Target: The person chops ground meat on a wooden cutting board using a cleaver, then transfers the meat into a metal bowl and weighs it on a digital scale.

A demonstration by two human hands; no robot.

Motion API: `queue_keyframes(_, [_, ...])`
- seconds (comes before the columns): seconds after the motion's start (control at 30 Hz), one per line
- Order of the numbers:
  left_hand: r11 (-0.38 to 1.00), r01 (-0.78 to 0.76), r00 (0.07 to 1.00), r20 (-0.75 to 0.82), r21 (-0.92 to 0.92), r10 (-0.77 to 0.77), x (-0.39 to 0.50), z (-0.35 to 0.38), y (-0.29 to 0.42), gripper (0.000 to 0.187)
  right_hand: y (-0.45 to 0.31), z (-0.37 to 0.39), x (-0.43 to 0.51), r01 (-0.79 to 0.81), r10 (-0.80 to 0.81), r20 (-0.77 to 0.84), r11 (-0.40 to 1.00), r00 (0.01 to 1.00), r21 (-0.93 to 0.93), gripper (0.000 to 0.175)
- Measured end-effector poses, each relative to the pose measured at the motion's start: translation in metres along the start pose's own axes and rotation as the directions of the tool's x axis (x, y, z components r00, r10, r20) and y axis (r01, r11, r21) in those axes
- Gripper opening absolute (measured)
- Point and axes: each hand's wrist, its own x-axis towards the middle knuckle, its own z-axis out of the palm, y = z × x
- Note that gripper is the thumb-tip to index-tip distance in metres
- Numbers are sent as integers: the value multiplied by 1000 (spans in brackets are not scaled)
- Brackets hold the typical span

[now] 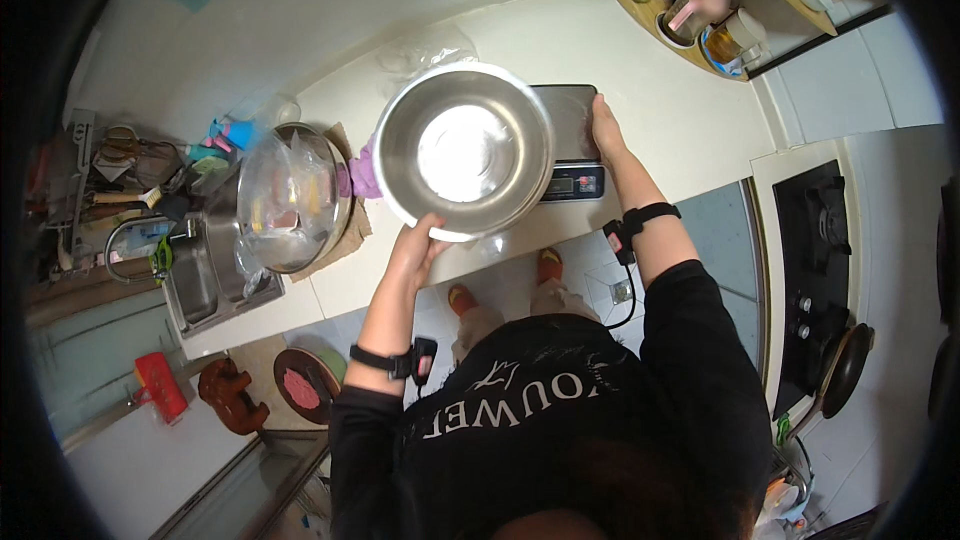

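My left hand (418, 245) grips the near rim of a large round stainless steel bowl (390, 157), whose inside faces up and looks bare. The bowl covers the left part of a digital kitchen scale (574, 124); whether it touches the scale I cannot tell. My right hand (606, 127) lies against the scale's right edge, its fingers partly hidden. A purple cloth (365, 172) shows at the bowl's left side, and a crumpled clear plastic bag (431, 52) lies behind it.
Left on the white countertop (675, 112) stands a wide metal basin (341, 221) with plastic-wrapped items, beside a steel sink (199, 296). A corner shelf (645, 15) holds jugs at the back right. A black gas hob (814, 277) is at the far right.
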Motion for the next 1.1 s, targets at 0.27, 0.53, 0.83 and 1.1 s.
queue_keyframes(0.27, [997,68,977,198,42,-75,69,74,9,16,-1,-30,-33,-114,38,294,963,955,245,53])
queue_keyframes(0.53, [982,89,931,338,164,-140,74,80,6,40,76,-28,-68,120,-144,254,987,956,106,48])
queue_keyframes(0.83, [639,-46,990,-51,768,133,28,-75,-128,33,64,-10,-70,385,-351,160,798,922,-464,59])
queue_keyframes(1.1, [877,237,938,-332,418,-95,-30,-135,-220,24,61,-4,-64,235,-200,124,810,972,-538,63])
